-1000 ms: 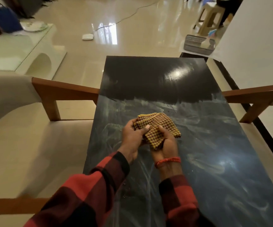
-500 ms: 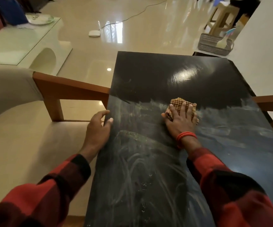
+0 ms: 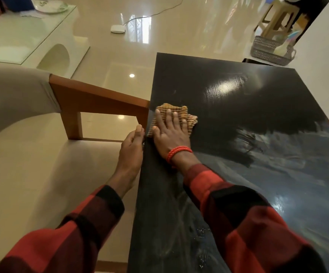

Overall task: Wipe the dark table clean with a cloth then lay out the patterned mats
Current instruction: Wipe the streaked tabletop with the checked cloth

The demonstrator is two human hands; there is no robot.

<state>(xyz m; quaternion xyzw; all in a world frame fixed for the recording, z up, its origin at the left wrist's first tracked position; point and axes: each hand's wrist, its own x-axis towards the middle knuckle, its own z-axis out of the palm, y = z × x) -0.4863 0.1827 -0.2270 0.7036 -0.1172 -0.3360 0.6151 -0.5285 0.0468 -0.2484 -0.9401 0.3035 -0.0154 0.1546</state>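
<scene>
The dark table (image 3: pixel 238 107) fills the right half of the view, glossy black at the far end and smeared with pale streaks nearer me. A folded yellow checked cloth (image 3: pixel 187 117) lies at the table's left edge. My right hand (image 3: pixel 169 133) presses flat on the cloth with fingers spread; a red bead bracelet circles that wrist. My left hand (image 3: pixel 131 148) rests against the table's left edge just beside the cloth, fingers loosely bent, holding nothing. No patterned mats are in view.
A cream armchair with a wooden armrest (image 3: pixel 98 97) stands close against the table's left side. A white glass-topped side table (image 3: pixel 29 34) sits at far left. A grey basket (image 3: pixel 270 50) and a wooden stool (image 3: pixel 278 16) stand beyond the table's far right corner.
My right hand has slid the cloth leftward from the table's middle to its left edge. My left hand stayed at the edge, now right beside the cloth. The view shifted left.
</scene>
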